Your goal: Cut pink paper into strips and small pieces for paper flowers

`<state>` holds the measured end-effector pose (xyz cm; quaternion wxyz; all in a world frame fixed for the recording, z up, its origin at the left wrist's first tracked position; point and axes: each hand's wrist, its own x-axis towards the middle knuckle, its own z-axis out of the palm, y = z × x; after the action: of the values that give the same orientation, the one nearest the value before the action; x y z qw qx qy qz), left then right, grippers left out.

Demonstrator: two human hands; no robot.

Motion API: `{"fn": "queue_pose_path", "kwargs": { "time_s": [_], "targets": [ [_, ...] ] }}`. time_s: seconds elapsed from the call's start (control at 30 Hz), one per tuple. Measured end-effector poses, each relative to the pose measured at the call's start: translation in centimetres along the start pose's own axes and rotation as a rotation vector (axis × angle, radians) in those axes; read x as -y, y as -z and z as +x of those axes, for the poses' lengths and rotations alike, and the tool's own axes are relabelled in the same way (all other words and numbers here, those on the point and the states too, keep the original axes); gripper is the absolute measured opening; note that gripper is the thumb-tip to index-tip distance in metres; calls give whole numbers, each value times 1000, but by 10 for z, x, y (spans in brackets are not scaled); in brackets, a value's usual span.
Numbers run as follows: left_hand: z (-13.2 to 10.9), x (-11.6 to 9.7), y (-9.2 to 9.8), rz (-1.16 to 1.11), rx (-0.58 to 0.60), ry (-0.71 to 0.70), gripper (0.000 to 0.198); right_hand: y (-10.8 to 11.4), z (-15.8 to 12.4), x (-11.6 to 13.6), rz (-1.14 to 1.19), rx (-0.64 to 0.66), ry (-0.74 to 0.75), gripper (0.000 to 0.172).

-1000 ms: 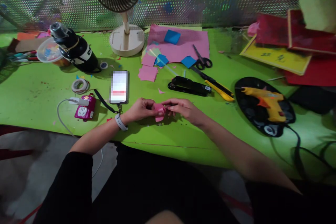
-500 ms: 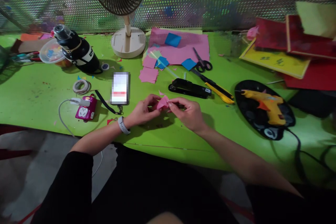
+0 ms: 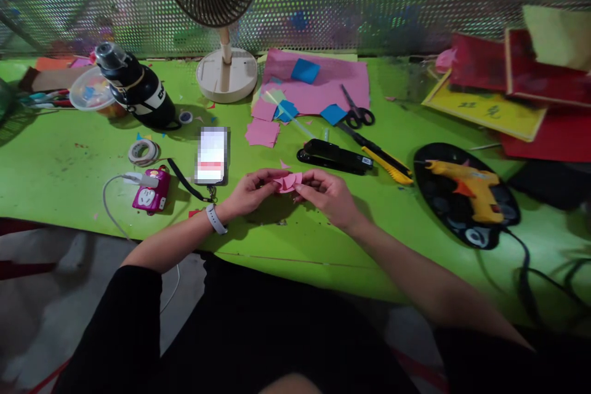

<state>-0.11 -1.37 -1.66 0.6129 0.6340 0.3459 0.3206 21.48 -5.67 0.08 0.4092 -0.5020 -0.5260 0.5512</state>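
A small pink paper piece (image 3: 289, 183) with cut or folded flaps is stretched between my two hands, just above the green table near its front edge. My left hand (image 3: 252, 191) pinches its left end between thumb and fingers. At the right end, my right hand (image 3: 329, 196) grips it the same way. Just behind the paper lies a small pink scrap (image 3: 284, 164). A black stapler (image 3: 335, 156) rests beyond my right hand, and a phone (image 3: 212, 156) with a blurred screen lies beyond my left.
Behind are pink sheets (image 3: 323, 83), blue squares (image 3: 305, 70), black scissors (image 3: 357, 112) and a yellow cutter (image 3: 383, 160). To the right, a yellow glue gun (image 3: 471, 188) lies on a black tray. A fan (image 3: 226, 77), black bottle (image 3: 138, 89), tape roll (image 3: 143, 152) and purple power adapter (image 3: 151, 192) stand left.
The pink paper, earlier bunched up and pointed, is now spread wider and flatter between my fingers. Both hands stay in nearly the same place.
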Motion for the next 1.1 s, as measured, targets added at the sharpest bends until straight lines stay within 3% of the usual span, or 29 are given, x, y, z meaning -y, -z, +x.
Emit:
{"fn": "queue_pose_path", "kwargs": {
  "time_s": [0.27, 0.4, 0.57, 0.83, 1.1],
  "targets": [
    [-1, -2, -3, -35, 63, -48, 30, -1, 0, -4, -114, -20, -15, 29],
    [-1, 4, -3, -136, 46, -78, 34, -3, -1, -9, -338, -146, 185, 39],
    [0, 11, -3, -227, 59, -39, 33, -1, 2, -16, -599, -202, 514, 19],
    [-3, 0, -5, 152, -145, -279, 16, 0, 5, -29, -530, -206, 720, 12],
    [-4, 0, -7, 62, -156, -245, 19, 0, 3, -27, -588, -276, 795, 10]
  ]
}}
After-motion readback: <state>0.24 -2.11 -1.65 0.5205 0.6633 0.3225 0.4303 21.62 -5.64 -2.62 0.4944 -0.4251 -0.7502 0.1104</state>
